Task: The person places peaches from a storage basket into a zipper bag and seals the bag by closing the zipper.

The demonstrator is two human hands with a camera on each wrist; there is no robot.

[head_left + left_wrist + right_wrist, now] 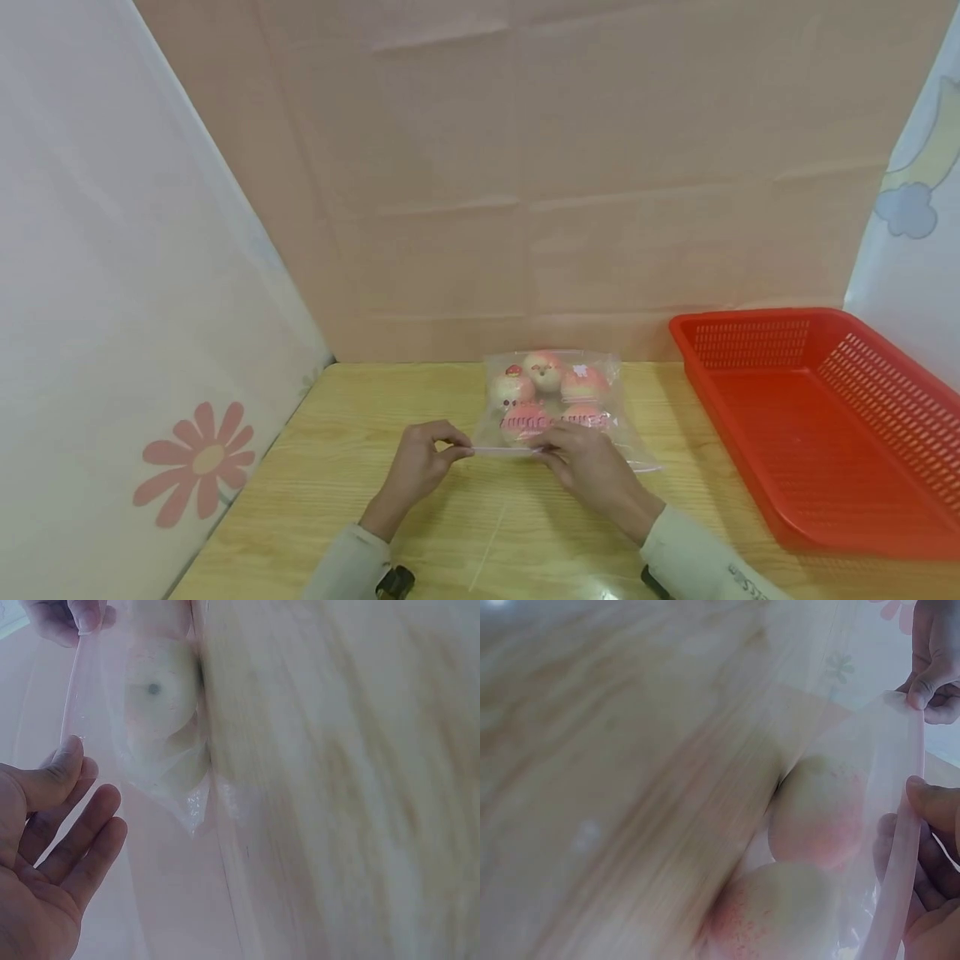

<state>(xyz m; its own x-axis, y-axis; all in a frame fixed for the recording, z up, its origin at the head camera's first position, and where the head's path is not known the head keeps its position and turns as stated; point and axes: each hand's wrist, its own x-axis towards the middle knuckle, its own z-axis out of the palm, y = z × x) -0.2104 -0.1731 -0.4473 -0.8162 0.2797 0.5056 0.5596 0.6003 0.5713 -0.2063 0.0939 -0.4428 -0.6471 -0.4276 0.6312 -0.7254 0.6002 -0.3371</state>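
A clear zip bag (551,400) with pink print lies on the wooden table, its zip edge towards me. Several pink-and-cream peaches (542,371) fill it; two peaches (817,814) show close up in the right wrist view. My left hand (422,458) pinches the left end of the zip edge between thumb and forefinger; its other fingers stand apart in the left wrist view. Along the same edge, right of the left hand, my right hand (588,467) pinches the strip with thumb on one side and fingers on the other. The bag's right corner sticks out beyond it.
A red plastic basket (750,450) with slatted sides stands on the table at the right. Behind the bag rises a tan cloth backdrop (525,208). A pale curtain (150,292) with a pink flower borders the left side.
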